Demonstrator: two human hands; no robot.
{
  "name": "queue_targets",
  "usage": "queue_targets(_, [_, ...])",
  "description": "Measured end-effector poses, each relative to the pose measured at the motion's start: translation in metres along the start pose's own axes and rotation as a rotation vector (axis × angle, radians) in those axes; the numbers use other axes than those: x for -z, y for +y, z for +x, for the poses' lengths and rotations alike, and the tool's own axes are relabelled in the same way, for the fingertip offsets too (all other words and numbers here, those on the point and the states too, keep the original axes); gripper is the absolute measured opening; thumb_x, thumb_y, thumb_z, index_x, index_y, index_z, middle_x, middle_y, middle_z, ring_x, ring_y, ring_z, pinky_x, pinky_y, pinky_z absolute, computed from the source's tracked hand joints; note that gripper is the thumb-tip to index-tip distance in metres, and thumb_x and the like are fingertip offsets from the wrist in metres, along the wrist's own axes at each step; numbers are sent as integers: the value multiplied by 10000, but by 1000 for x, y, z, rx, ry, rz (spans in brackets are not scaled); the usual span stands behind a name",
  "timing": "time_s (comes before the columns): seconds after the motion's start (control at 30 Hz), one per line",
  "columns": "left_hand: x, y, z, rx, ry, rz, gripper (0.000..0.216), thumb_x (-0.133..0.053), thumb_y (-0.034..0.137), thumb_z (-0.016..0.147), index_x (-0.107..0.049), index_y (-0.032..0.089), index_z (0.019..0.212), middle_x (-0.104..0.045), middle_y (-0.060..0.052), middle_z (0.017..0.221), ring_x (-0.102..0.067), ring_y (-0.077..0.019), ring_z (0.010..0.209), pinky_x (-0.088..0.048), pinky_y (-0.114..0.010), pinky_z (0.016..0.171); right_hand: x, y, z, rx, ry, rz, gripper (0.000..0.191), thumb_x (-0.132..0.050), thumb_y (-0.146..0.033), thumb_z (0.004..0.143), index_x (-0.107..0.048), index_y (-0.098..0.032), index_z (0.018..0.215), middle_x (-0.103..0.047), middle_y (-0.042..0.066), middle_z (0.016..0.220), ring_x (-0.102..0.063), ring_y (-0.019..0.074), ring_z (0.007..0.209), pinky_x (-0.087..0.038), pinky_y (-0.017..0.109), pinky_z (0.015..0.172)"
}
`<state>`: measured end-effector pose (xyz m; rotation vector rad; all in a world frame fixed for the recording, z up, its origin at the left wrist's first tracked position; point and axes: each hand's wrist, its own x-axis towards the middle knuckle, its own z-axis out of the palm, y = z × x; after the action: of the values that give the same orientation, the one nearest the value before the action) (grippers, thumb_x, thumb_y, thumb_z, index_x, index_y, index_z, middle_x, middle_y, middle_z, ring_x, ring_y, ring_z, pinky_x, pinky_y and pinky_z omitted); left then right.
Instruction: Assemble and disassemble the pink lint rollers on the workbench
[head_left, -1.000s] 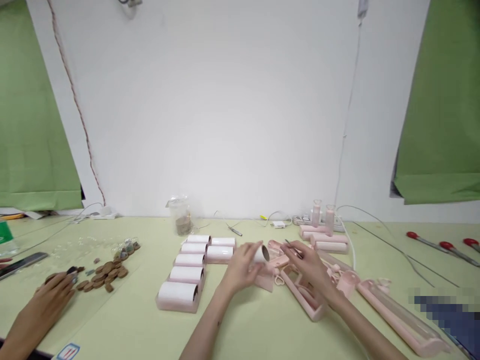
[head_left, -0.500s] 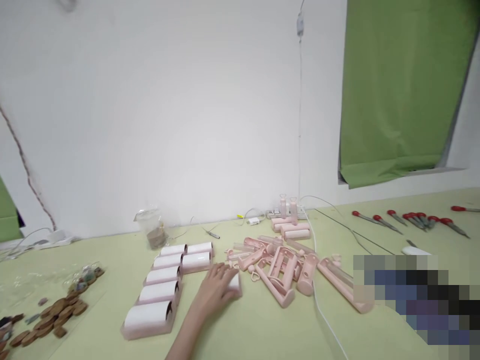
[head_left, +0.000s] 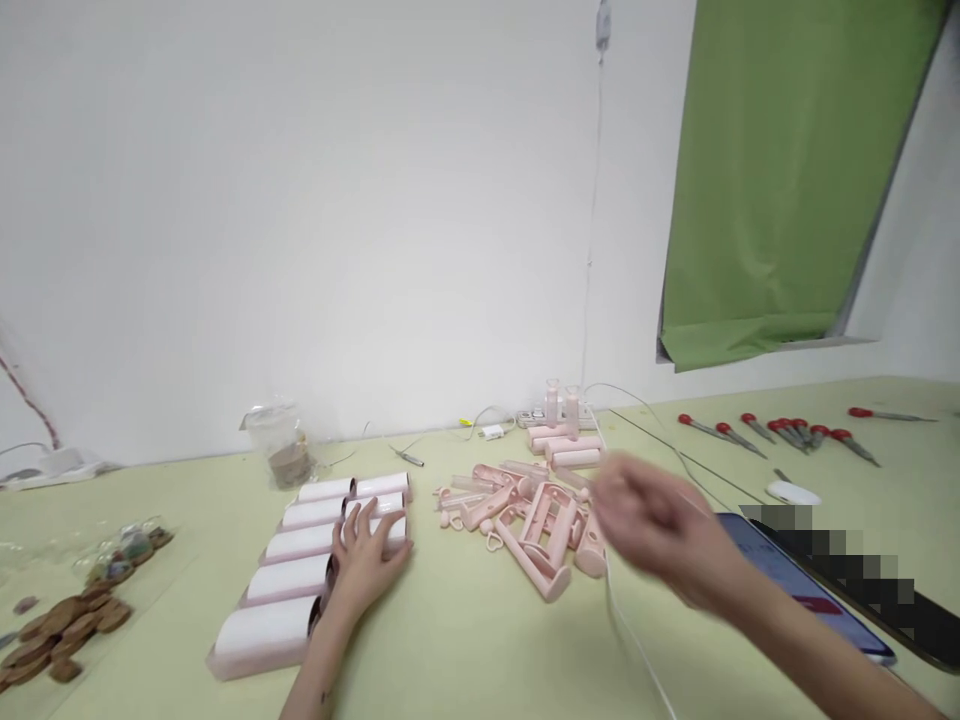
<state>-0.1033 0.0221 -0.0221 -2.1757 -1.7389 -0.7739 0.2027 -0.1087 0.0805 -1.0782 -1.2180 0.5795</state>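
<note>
My left hand (head_left: 369, 558) is closed over a white roll (head_left: 396, 532) in a pink base, with fingers across its top and the thumb at its right end. The roll sits in the right-hand row, directly in front of another white roll (head_left: 379, 506). A longer row of similar white rolls (head_left: 289, 578) in pale pink bases runs along its left. My right hand (head_left: 656, 520) is blurred in front of the right edge of a pile of pink plastic half-tube holders (head_left: 551, 525). Its fingers are curled in, and what they hold, if anything, is hidden.
A phone (head_left: 806, 585) and a dark long object (head_left: 922, 630) lie at the right. Behind are red-bulbed droppers (head_left: 799, 435), a white cable (head_left: 637, 640) and pink tubes (head_left: 574, 455). Brown discs (head_left: 67, 625) lie left; a bagged cup (head_left: 285, 450) stands near the wall.
My left hand has moved left with the white roll, bringing it to the front of the right-hand row. My right hand has come into view beside the pink pile. The view has shifted slightly.
</note>
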Motion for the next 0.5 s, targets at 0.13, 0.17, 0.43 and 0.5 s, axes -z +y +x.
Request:
queue_targets(0.13, [0,5,1,13,103,23,463,-517,310,701,-446,333,1158,-481,-45,1246,-311,-271,1222,-209,-472,968,-1,4,108,-80,-24,-730,580,-572,-384,745,-353,-176,1240,-568,-27,624,-567,153,580,-431,269,543])
queue_targets(0.17, [2,7,1,1,145,32,506,-517,318,693,-409,323,1187,-453,-45,1274,-290,-265,1235,-187,-473,983,1,12,130,-115,3,-782,625,-591,-355,737,-327,-119,1253,-596,20,708,-584,179,663,-442,293,591])
queue_targets(0.43, [12,16,-6,-269,276,-90,551,-430,286,767,-234,381,1273,-476,1,1251,-383,-219,1181,-168,-422,1021,20,64,172,-266,50,-963,269,-491,-280,842,-509,-153,1078,-543,62,1078,-559,178,891,-474,376,744])
queue_targets(0.5, [10,19,-8,-315,306,-157,550,-455,274,763,-260,342,1272,-492,-28,1227,-397,-231,1163,-211,-423,999,18,62,167,-211,75,-960,260,-489,-296,841,-521,-145,1050,-559,58,1037,-564,171,863,-471,371,734])
